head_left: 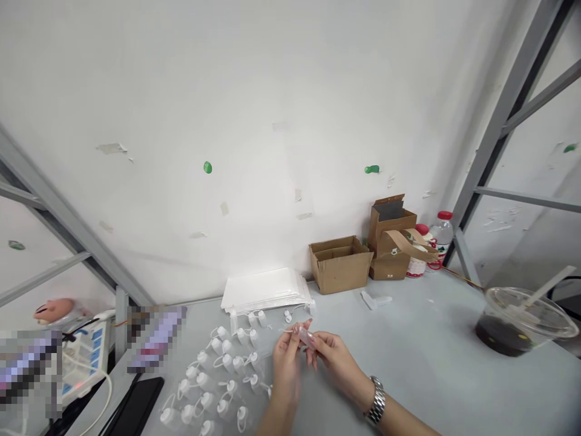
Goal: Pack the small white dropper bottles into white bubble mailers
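Note:
A small clear plastic tube (305, 336) is pinched between both hands above the grey table. My left hand (288, 358) closes its fingers on the tube's left end, where a thin whitish strap shows. My right hand (333, 357), with a metal watch on its wrist, grips the right end. Left of my hands stand several small clear bottles with white caps (226, 361) and looped straps. Two clear tube-like pieces (376, 300) lie on the table to the right, behind my right hand.
A stack of white sheets (267, 289) lies by the wall. Beside it are an open cardboard box (342, 269), a brown paper bag (391, 248) and a bottle (442, 233). A bowl of dark liquid (503, 333) sits right; a black phone (138, 407) and power strip (93, 357) left.

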### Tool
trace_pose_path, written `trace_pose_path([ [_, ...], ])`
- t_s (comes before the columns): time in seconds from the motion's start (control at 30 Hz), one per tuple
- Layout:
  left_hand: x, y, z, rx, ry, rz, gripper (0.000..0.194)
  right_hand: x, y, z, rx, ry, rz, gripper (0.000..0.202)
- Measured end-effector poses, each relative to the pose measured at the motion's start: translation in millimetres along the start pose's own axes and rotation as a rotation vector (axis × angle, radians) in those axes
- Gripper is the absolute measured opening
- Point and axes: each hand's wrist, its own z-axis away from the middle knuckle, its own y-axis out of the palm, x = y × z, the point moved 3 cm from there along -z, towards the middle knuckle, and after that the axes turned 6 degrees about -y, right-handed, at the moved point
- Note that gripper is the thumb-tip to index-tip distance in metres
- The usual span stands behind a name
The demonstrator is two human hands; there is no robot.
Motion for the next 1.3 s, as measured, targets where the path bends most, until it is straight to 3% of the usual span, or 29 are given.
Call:
trace_pose_path([
  [0.2, -1.6, 1.2, 2.3, 0.058, -0.128, 0.101, 0.04, -5.4, 7.7, 0.9, 0.03, 0.136, -0.249, 0.039],
  [0.43, -3.2, 7.1, 4.8, 0.161, -0.101, 0.06, 0.042, -17.3, -3.5, -2.6, 0.017, 0.171, -0.432, 0.034],
  [0.7, -1.7, 3.4, 2.8, 0.09, -0.14, 0.07, 0.034, -12.1, -1.7, -0.6, 0.048, 0.161, -0.329, 0.037],
  [1.07, 2.1, 4.4, -0.8, 0.225, -0.1, 0.062, 0.032, -11.3, -5.3, -2.5, 0.009, 0.091, -0.353, 0.035],
  [1.3, -2.2, 5.3, 6.5, 0.119, -0.097, 0.04, 0.035, -9.2, -5.6, -2.0, 0.069, 0.122, -0.29, 0.037],
])
